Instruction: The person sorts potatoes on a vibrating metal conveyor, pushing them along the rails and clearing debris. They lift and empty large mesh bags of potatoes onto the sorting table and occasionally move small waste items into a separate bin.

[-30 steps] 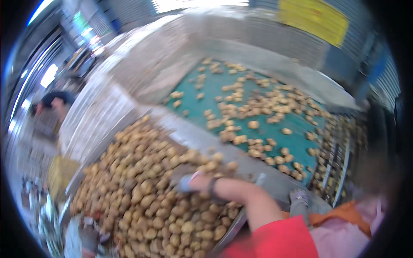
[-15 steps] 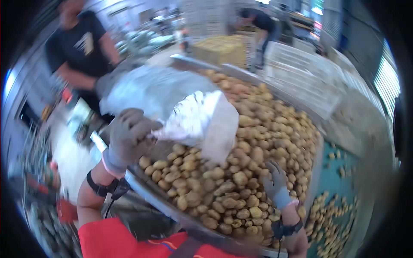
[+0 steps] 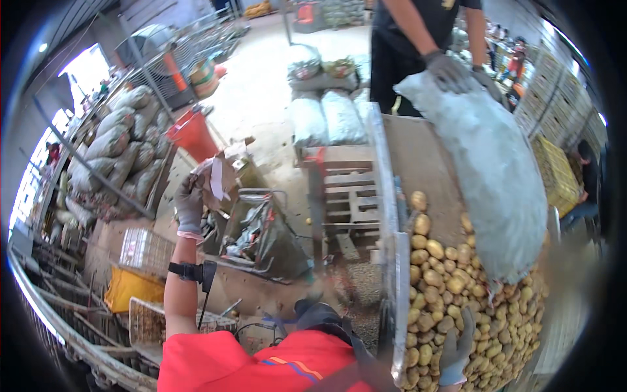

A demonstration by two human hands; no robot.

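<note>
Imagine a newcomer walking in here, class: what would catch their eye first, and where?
Probably the long, pale sack at right, held by a co-worker over the heaped potatoes. Next, the red shirt at lower centre, and the raised left hand, left of centre, apparently holding a paper scrap.

Tilted red bucket [image 3: 194, 137], wooden pallet [image 3: 349, 181], yellow crate [image 3: 555, 176] — far right
</note>
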